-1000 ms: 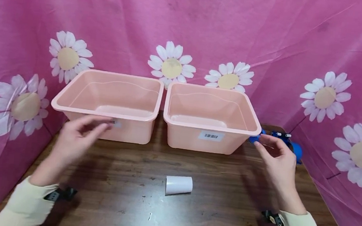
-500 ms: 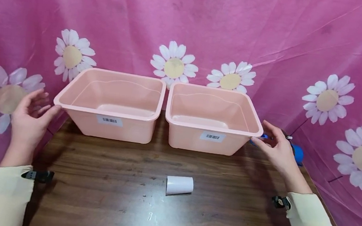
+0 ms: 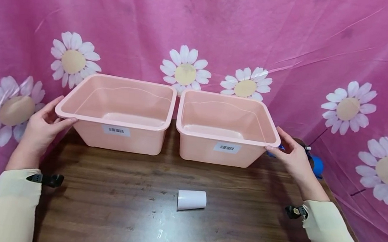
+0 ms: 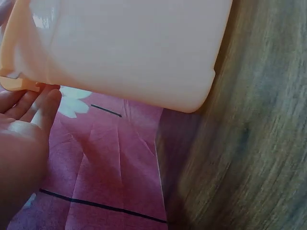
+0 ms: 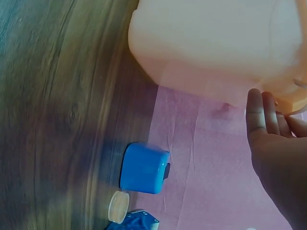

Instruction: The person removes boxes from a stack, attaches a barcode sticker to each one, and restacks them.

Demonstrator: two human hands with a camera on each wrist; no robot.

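Two pink plastic tubs stand side by side on the table, each with a barcode label on its front. My left hand [image 3: 40, 133] holds the left tub [image 3: 132, 140] by its front left corner, thumb on the front and fingers at the side under the rim. At the other end, my right hand [image 3: 293, 160] grips the front right corner of the right tub [image 3: 198, 150], thumb in front and fingers along its side. In the left wrist view the fingers [image 4: 45, 108] touch the underside of the rim. No contents show in either tub.
A white cylinder [image 3: 191, 200] lies on the brown wooden table [image 3: 108, 206] in front of the tubs. Blue objects [image 5: 145, 168] and a small round tan piece [image 5: 118, 207] sit by the right edge. A pink flowered cloth [image 3: 203, 24] hangs around the table.
My left hand has moved out to the left from in front of the left tub and taken its corner. My right hand has closed in on the right tub's corner. The tubs look unmoved.
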